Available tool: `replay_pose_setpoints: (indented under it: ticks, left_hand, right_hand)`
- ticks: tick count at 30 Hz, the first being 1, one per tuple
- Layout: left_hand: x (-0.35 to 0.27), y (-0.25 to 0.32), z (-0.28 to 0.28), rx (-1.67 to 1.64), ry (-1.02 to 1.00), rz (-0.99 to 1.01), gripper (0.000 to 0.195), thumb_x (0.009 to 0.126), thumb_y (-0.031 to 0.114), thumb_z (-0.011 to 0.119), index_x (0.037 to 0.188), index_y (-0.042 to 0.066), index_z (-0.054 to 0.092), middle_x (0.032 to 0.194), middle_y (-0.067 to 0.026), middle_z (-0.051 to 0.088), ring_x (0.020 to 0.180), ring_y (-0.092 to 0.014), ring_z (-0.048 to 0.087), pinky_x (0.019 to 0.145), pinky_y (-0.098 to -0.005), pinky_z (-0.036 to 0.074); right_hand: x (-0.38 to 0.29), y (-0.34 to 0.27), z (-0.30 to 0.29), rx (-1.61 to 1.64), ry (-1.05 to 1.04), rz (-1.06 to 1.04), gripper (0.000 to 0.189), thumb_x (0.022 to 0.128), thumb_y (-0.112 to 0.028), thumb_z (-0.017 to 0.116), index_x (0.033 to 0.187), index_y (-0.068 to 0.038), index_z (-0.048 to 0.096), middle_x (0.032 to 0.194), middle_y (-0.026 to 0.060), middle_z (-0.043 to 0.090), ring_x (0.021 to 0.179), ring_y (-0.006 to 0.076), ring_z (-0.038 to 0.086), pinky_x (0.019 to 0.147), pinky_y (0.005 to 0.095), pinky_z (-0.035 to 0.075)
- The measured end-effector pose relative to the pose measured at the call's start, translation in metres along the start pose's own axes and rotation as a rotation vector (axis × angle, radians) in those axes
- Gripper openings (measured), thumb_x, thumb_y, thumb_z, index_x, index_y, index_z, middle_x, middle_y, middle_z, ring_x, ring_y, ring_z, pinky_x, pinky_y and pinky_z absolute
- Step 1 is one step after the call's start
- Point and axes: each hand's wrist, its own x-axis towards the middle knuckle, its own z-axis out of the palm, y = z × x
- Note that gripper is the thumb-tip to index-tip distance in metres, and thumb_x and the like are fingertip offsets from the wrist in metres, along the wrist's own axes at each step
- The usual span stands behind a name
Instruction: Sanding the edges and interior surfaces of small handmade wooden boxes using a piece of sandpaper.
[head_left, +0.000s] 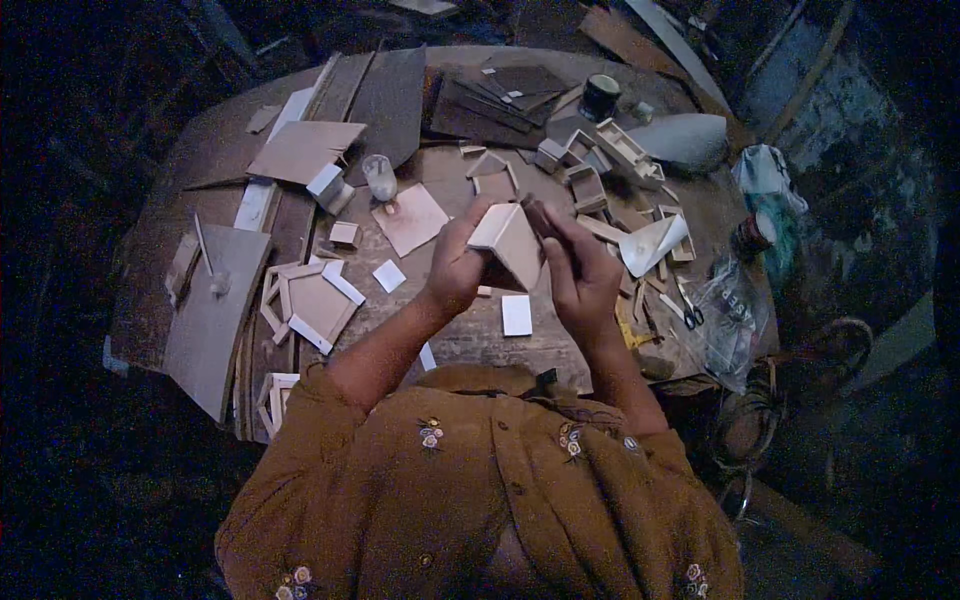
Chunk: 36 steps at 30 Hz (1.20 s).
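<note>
Above the middle of the worktable, my left hand (456, 270) grips a small wooden box with a peaked, roof-like top (519, 244). My right hand (583, 281) is at the box's right side, its fingers curled around a dark brown piece (535, 213) that lies against the box's upper edge. Shadow hides what this piece is; it may be sandpaper. Below the hands, a white rectangular tile (517, 315) lies on the wood. Just beyond them sits a small house-shaped wooden frame (493, 177).
House-shaped wooden frames (319, 300) and a thin square panel (411, 219) lie to the left, near a glass jar (379, 177). Small wooden boxes (586, 187), scissors (688, 309), a clear plastic bag (727, 322) and a dark can (601, 97) crowd the right. Boards (217, 322) line the left edge.
</note>
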Motion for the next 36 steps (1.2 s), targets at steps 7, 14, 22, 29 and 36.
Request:
replay_pose_setpoints:
  ticks: [7,14,22,29,36]
  left_hand:
    - [-0.002,0.007,0.005,0.103,-0.040,0.122,0.035,0.079,0.018,0.045,0.108,0.001,0.055,0.091,-0.0104,0.065,0.084,-0.017,0.064,0.074,-0.0288,0.050]
    - [-0.001,0.003,0.005,0.090,-0.006,0.202,0.037,0.081,0.025,0.045,0.109,0.003,0.054,0.085,-0.0075,0.063,0.078,-0.014,0.060,0.071,-0.0286,0.048]
    - [-0.001,0.007,0.003,0.066,-0.014,0.171,0.038,0.081,0.021,0.045,0.111,0.002,0.055,0.089,-0.0103,0.065,0.081,-0.018,0.063,0.073,-0.0297,0.048]
    - [0.006,0.017,-0.003,0.376,-0.049,0.249,0.035,0.076,0.014,0.047,0.107,0.000,0.057,0.088,-0.0171,0.064,0.082,-0.027,0.065,0.074,-0.0339,0.049]
    - [0.006,0.014,-0.001,0.481,-0.051,0.340,0.036,0.074,0.011,0.048,0.108,0.002,0.057,0.088,-0.0163,0.064,0.082,-0.027,0.065,0.074,-0.0339,0.049]
  right_hand:
    - [-0.013,-0.011,-0.007,0.111,0.088,0.054,0.033,0.086,-0.005,0.060,0.119,-0.003,0.059,0.104,0.0199,0.066,0.094,0.0307,0.066,0.083,0.0360,0.051]
    - [-0.011,-0.016,-0.007,0.017,-0.010,-0.114,0.039,0.082,-0.001,0.062,0.121,-0.006,0.060,0.100,0.0166,0.068,0.078,0.0247,0.069,0.069,0.0337,0.054]
    - [-0.008,-0.013,-0.004,0.061,0.032,-0.101,0.040,0.078,0.000,0.064,0.117,-0.008,0.063,0.093,0.0171,0.068,0.075,0.0291,0.069,0.066,0.0367,0.054]
    - [-0.006,-0.019,-0.013,0.227,-0.079,0.096,0.033,0.085,-0.007,0.062,0.118,-0.003,0.059,0.100,0.0163,0.068,0.086,0.0200,0.067,0.075,0.0313,0.052]
    - [0.001,-0.010,-0.010,0.234,-0.080,0.109,0.033,0.084,-0.012,0.063,0.116,-0.004,0.061,0.100,0.0146,0.067,0.090,0.0235,0.065,0.080,0.0332,0.049]
